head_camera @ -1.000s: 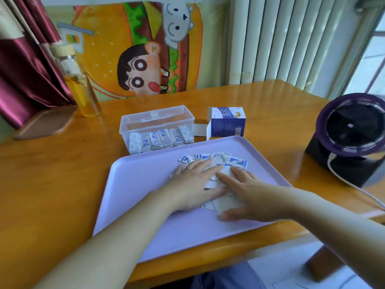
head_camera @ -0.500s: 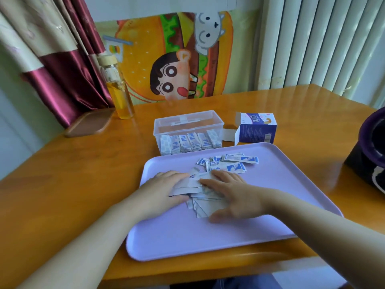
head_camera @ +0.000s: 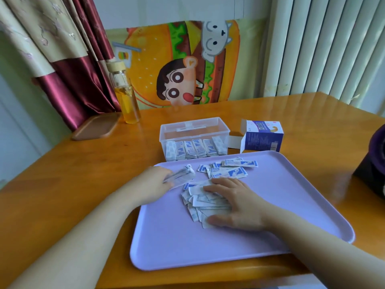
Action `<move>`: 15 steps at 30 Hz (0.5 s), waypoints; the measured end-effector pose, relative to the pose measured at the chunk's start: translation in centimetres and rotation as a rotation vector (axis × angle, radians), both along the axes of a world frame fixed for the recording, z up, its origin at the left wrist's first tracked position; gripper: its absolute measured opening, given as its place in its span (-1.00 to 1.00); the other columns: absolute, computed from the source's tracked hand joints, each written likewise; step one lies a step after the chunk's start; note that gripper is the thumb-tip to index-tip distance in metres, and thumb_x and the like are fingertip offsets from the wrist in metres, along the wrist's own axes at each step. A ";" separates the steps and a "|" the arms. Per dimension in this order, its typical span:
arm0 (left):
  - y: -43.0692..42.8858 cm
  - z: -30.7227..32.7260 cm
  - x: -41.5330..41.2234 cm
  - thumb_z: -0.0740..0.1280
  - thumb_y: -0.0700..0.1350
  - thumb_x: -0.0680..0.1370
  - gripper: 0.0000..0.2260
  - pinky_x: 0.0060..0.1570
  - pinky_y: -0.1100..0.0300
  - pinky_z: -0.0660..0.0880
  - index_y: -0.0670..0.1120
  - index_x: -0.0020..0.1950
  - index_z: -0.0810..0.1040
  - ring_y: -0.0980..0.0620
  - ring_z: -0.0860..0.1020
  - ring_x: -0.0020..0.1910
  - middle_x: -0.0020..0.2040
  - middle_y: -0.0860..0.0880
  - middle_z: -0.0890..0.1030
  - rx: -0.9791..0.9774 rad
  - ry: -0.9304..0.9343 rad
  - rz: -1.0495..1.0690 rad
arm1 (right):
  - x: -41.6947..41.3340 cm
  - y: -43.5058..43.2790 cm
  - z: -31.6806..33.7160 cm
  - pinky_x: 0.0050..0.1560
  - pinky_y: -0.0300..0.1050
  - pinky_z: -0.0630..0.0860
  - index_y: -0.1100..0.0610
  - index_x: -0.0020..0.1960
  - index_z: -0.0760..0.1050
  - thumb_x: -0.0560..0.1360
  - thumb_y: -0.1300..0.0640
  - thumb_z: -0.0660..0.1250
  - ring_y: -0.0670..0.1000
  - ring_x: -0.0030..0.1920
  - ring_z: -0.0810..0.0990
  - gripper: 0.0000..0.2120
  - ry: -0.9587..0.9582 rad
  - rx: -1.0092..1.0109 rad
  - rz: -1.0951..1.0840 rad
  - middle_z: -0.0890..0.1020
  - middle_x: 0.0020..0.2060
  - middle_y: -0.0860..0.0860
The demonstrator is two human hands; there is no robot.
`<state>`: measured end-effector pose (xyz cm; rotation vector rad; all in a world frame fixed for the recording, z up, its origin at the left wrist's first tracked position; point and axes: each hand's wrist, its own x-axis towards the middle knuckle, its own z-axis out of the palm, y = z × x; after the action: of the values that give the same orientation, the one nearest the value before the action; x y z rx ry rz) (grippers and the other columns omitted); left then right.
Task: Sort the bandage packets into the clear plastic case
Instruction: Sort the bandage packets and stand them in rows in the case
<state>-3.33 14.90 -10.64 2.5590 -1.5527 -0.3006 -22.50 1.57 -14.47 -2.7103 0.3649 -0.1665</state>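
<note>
Change since half a second ago: left hand [head_camera: 150, 184] was lying flat against the left side of the heap. It has now pulled away leftward and risen a little, taking a bundle of packets [head_camera: 180, 177] with it. Right hand [head_camera: 235, 207] has stayed put, pressed on the heap.

Left hand: fingers [head_camera: 164, 183] curled round the bundle, which sticks out to the right of them, tilted, above the far left part of the lilac tray [head_camera: 291, 215]. Bundle is motion-blurred, so the count is unreadable.

Right hand: fingers [head_camera: 224, 185] straight and slightly spread, palm down on the pile of packets [head_camera: 200, 202] near the tray's middle. The pile fans out to the left from under the palm; the part beneath the hand is hidden.

Loose packets [head_camera: 228, 172] lie just beyond the right fingertips, toward the tray's far edge, apart from both hands.

Clear case [head_camera: 194, 130] stands on the counter [head_camera: 62, 184] just past the tray, lid off, with a row of packets upright against its near wall. A bandage box [head_camera: 263, 136] sits right of it, flap open.

Far right: a dark purple object [head_camera: 373, 163], cut off by the frame edge, not identifiable.
</note>
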 end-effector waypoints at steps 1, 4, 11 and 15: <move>0.4 0.4 0.2 0.22 -0.12 0.59 -0.72 -0.43 0.21 0.17 -0.08 -0.33 0.34 0.05 0.32 -0.39 -0.37 -0.01 0.38 -0.028 0.072 0.032 | -0.2 -0.1 0.2 0.40 -0.25 -0.02 -0.18 0.43 0.23 0.38 -0.24 0.37 -0.09 0.43 0.11 -0.33 0.009 0.004 0.010 0.20 0.44 -0.15; 1.4 1.3 0.7 0.30 -0.15 0.56 -0.89 -0.35 0.29 0.38 -0.09 -0.15 0.57 0.07 0.52 -0.33 -0.25 -0.01 0.62 -0.215 0.410 0.148 | -0.7 -0.3 1.4 0.36 -0.26 0.07 -0.20 0.35 0.37 0.36 -0.27 0.37 -0.13 0.37 0.21 -0.42 0.009 0.015 0.040 0.33 0.35 -0.20; -1.3 1.2 -1.7 0.33 -0.24 0.42 -0.73 -0.16 0.15 0.61 -0.17 0.12 0.57 -0.01 0.66 -0.13 -0.06 -0.13 0.69 -0.515 1.267 0.171 | 3.6 -2.6 4.9 -0.13 -0.22 0.47 0.00 0.14 0.54 0.41 -0.10 0.41 -0.14 -0.16 0.59 -0.66 -0.287 0.745 -0.218 0.63 -0.09 -0.12; -3.5 0.4 -1.9 0.28 -0.30 0.51 -0.77 -0.09 0.09 0.61 -0.16 0.15 0.56 -0.04 0.67 -0.08 0.01 -0.15 0.68 -0.577 1.349 0.228 | 6.2 -4.3 4.2 -0.28 -0.21 0.36 0.12 -0.18 0.58 0.47 0.13 0.40 -0.08 -0.37 0.48 -0.92 -0.299 0.991 -0.229 0.57 -0.30 0.06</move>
<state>-5.25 11.40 -10.24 1.3913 -0.6416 -1.0496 -16.33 -2.70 -10.29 -1.6391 0.4976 -0.3410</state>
